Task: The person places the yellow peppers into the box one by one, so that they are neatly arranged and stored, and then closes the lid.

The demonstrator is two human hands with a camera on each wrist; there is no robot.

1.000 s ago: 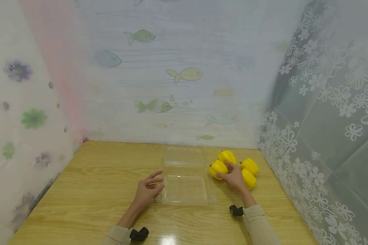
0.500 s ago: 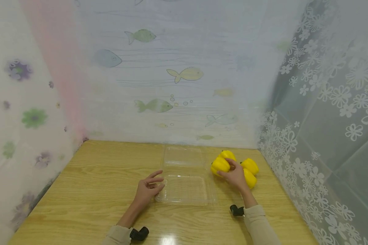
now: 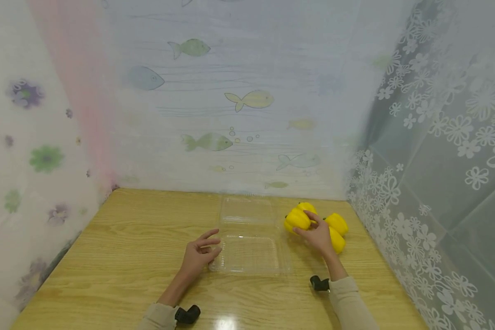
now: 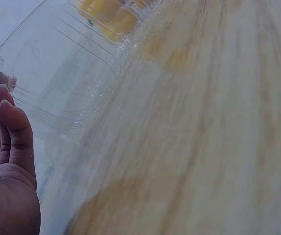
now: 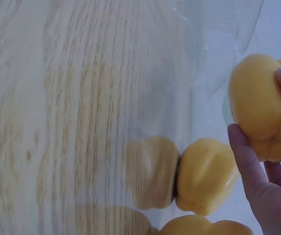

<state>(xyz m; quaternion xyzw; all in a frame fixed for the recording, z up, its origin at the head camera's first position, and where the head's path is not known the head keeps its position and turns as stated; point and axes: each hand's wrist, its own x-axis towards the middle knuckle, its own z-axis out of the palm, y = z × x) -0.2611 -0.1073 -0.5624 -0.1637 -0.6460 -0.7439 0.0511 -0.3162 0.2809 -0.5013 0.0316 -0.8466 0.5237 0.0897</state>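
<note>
A clear plastic clamshell box (image 3: 249,254) lies open on the wooden table (image 3: 140,238), its lid (image 3: 246,210) folded back toward the wall. My left hand (image 3: 199,255) rests at the box's left edge, fingertips (image 4: 3,105) touching the clear plastic (image 4: 57,73). My right hand (image 3: 318,237) grips one yellow bell pepper (image 3: 298,218), lifted just off the table; in the right wrist view that pepper (image 5: 260,105) sits between thumb and fingers. Three more yellow peppers (image 3: 337,223) cluster behind and right of the hand, one (image 5: 206,174) standing on the table below the held one.
Patterned plastic curtains close in the table: fish print at the back (image 3: 247,101), flowers on the left (image 3: 45,158), white lace on the right (image 3: 420,183). The table's left half (image 3: 119,256) is bare wood.
My right hand has raised the gripped yellow pepper a little, up and away from the table. The left hand and the box have stayed still.
</note>
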